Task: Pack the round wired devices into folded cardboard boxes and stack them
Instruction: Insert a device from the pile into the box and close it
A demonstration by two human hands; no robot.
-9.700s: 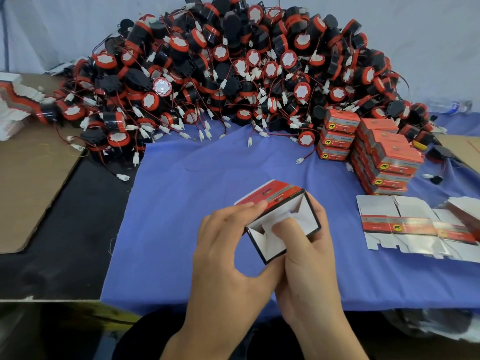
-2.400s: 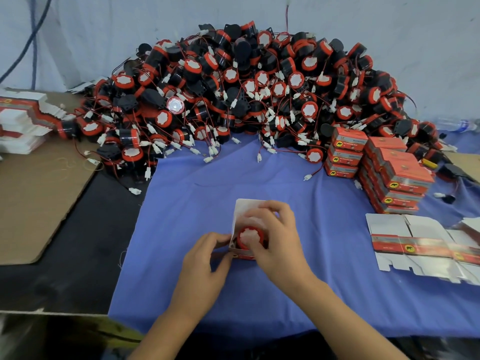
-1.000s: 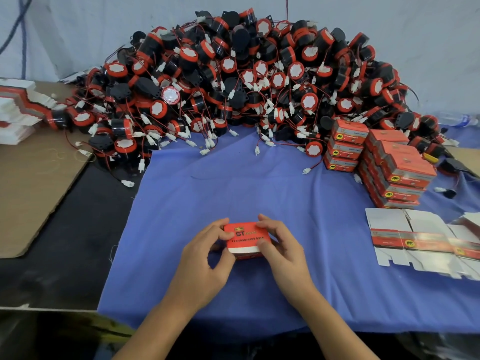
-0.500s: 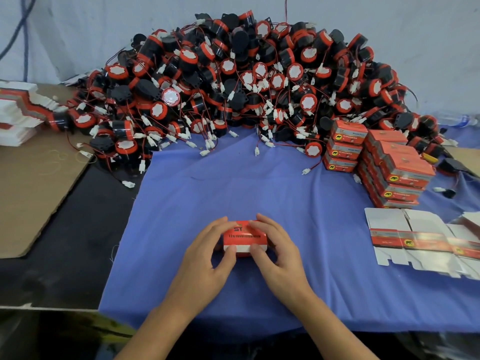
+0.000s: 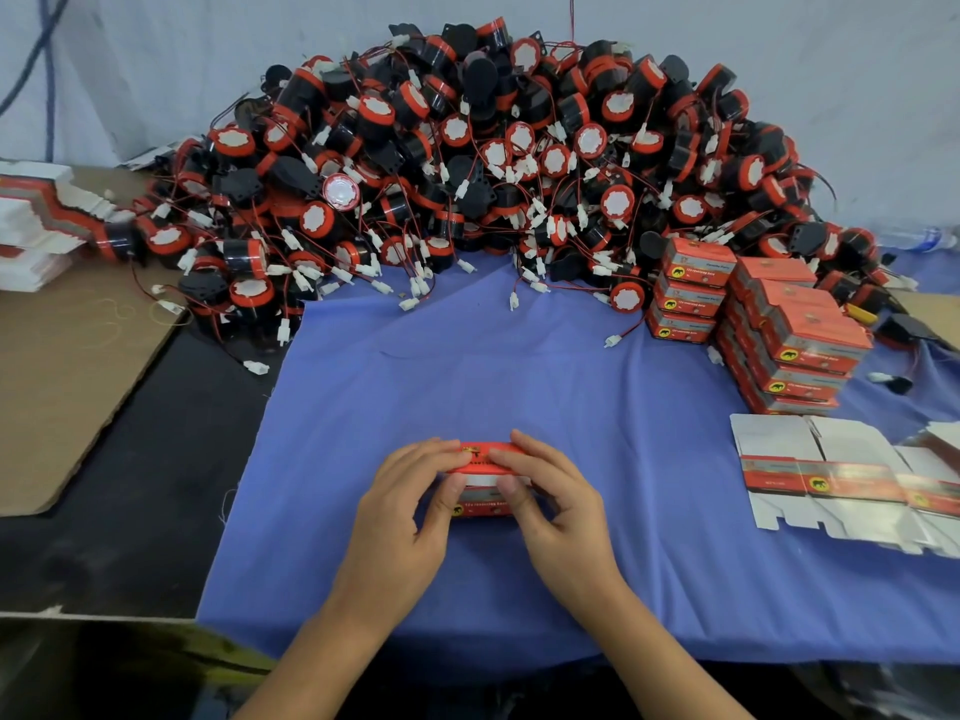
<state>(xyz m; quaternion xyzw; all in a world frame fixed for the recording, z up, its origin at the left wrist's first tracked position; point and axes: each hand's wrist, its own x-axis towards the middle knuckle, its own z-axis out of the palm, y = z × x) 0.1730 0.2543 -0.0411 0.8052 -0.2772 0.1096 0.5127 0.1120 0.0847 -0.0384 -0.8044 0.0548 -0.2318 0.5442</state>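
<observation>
A small red cardboard box [image 5: 480,504] sits on the blue cloth [image 5: 467,376] in front of me. My left hand [image 5: 410,506] grips its left side, fingers on the red lid, thumb at the front. My right hand [image 5: 556,506] grips the right side the same way. The lid is pressed down, with a white strip showing below its front edge. The device inside is hidden. A big heap of round black-and-red wired devices [image 5: 498,163] fills the back of the table. Packed red boxes [image 5: 779,324] are stacked at the right.
Flat unfolded box blanks [image 5: 841,475] lie at the right on the cloth. More flat blanks [image 5: 36,226] are stacked at the far left above a brown cardboard sheet [image 5: 67,366]. Loose white connectors trail from the heap onto the cloth.
Since the earlier frames the round device went into the open box, and both hands folded the red lid down over it. The box now lies lower and nearly closed.
</observation>
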